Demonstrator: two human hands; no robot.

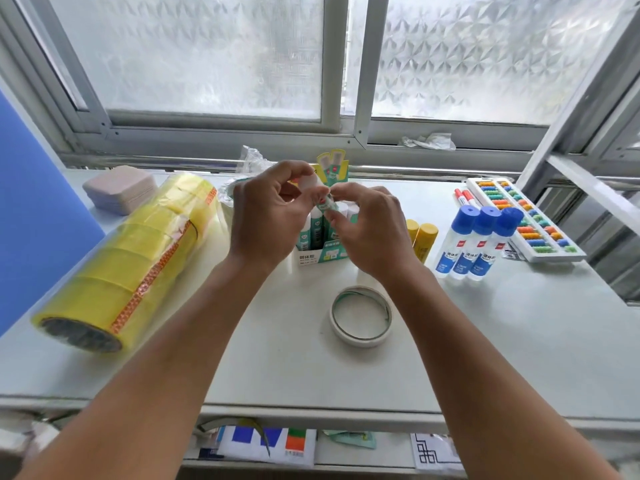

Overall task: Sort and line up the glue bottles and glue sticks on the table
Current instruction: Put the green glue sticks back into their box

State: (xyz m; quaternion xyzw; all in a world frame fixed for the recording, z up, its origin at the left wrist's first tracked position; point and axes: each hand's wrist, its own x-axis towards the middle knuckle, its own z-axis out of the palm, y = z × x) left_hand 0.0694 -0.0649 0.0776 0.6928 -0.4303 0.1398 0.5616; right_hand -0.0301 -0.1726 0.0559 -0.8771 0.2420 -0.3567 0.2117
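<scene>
Both hands are raised over a green and white display box (323,255) of glue sticks at the table's middle. My left hand (266,216) pinches the white cap end of a green glue stick (325,203), and my right hand (369,230) grips its body. Several more white-capped sticks stand in the box behind the hands. Two yellow glue sticks (425,241) stand just right of the box. Three clear glue bottles (479,242) with blue caps stand in a row further right.
A long wrapped stack of yellow tape rolls (121,261) lies at the left. A white tape roll (361,316) lies in front of the box. An abacus-like tray of coloured beads (526,220) and red markers (464,197) sit at the right. Pink pads (119,188) rest at the back left.
</scene>
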